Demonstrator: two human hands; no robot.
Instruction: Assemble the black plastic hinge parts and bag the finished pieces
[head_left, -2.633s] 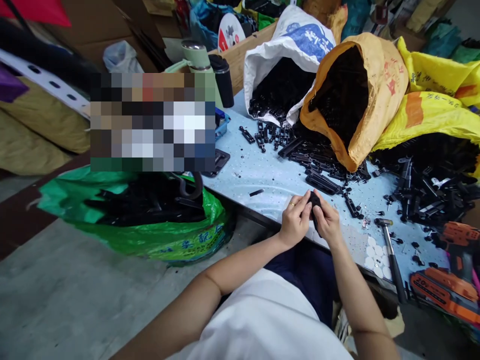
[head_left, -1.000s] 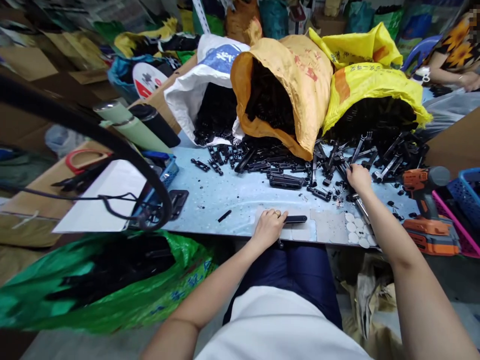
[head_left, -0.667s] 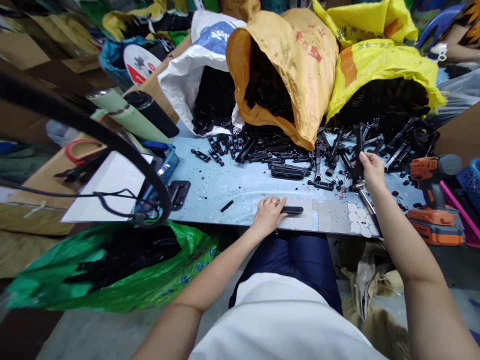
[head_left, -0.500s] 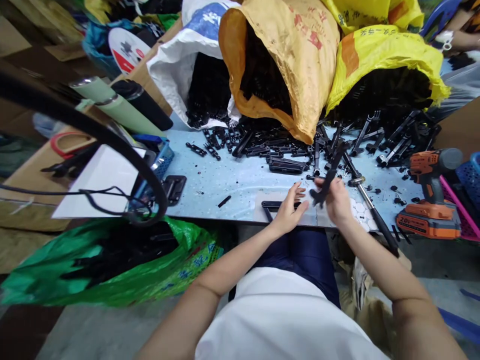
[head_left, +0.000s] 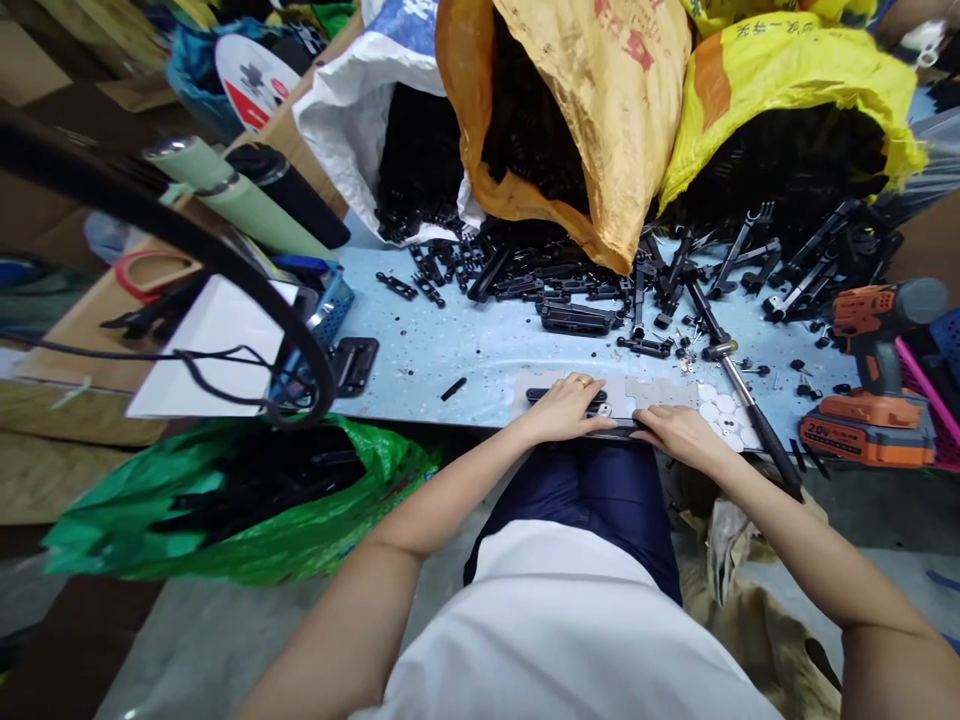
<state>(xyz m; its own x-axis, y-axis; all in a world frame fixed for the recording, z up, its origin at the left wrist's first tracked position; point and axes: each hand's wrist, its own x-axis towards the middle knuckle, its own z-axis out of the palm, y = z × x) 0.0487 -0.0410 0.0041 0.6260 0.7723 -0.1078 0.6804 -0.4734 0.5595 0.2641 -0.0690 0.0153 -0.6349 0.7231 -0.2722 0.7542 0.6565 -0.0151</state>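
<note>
Pinches the right end of a dark bar (head_left: 624, 428) between thumb and fingers of the right hand (head_left: 679, 432), at the near edge of a blue table (head_left: 487, 345). Touches the bar's left end with the thumb of the left hand (head_left: 568, 408), palm down, fingers bent; cannot tell, with its underside hidden, whether closed firmly. Just beyond the bar, partly under the left fingers, a black slotted part (head_left: 535, 395) on a pale mat (head_left: 617, 390). Right of the hands, white discs (head_left: 724, 410), a hammer (head_left: 738, 380) and an orange drill (head_left: 862, 415). Farther back, heaped black parts (head_left: 576, 316) before white (head_left: 341, 110), orange (head_left: 600, 110) and yellow sacks (head_left: 757, 80). Down at left, a green bag (head_left: 285, 560).
</note>
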